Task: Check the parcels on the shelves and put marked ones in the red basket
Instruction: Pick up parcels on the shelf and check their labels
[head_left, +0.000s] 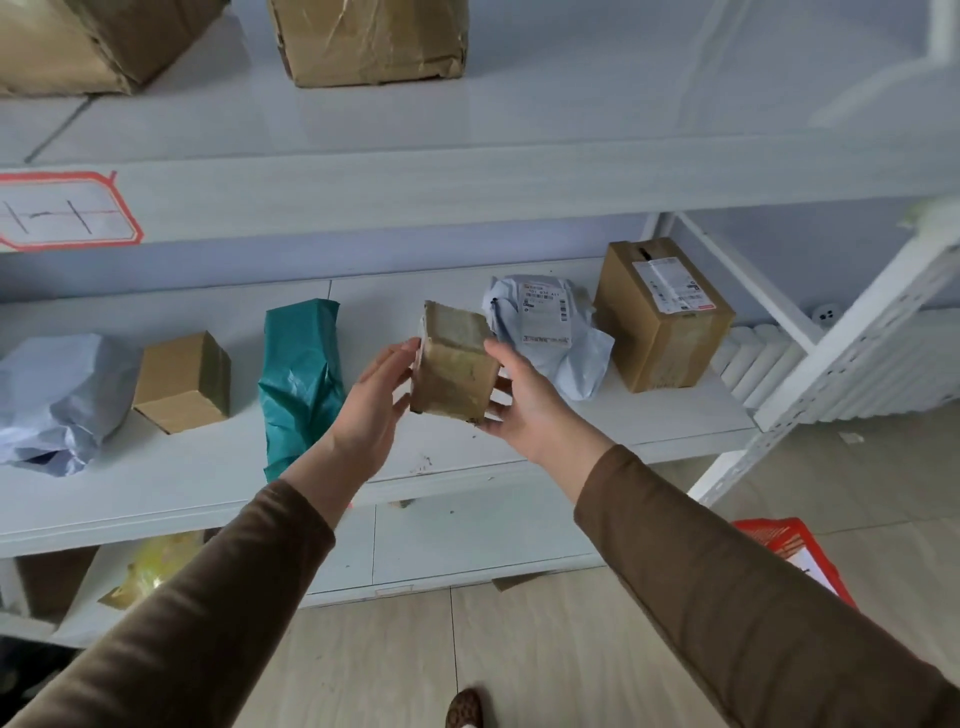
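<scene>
Inspection under way. Small tape-wrapped brown cardboard parcel (454, 366) held above the middle white shelf (519, 447): right hand (524, 400) cradles it from below and behind, thumb curled over its upper edge; left hand (376, 395) rests straight fingers (402, 353) against its left side. No mark visible on the faces shown.

Left on that shelf (apparently unchecked): teal plastic mailer (298, 382), small plain cardboard box (184, 382), 2 grey poly bags (550, 332), labelled carton (662, 314). Red plastic basket (795, 556) sits on the floor at right, a white item inside, mostly hidden.

Taped brown parcel (454, 364) held between left hand (371, 400) and right hand (524, 400), above white shelf (519, 441)
</scene>
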